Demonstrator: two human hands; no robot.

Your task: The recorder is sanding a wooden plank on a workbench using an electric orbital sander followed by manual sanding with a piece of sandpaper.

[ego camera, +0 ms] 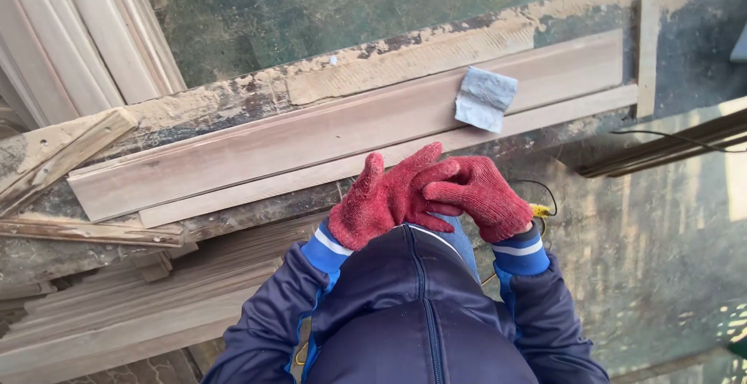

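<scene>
Both my hands wear red knit gloves and meet in front of my chest. My right hand (482, 193) has its fingers closed on the glove fingers of my left hand (373, 201), which points up with its fingers together. A long profiled wooden moulding (311, 139) lies across the workbench just beyond my hands. A folded grey piece of sandpaper (485, 98) rests on the moulding, above and to the right of my hands. Neither hand touches the wood or the sandpaper.
The rough, dust-caked workbench (233, 104) carries the moulding. More mouldings are stacked at the upper left (85, 34) and lower left (117, 314). A dark strip (669, 147) and a thin cable (545, 193) lie to the right over the concrete floor.
</scene>
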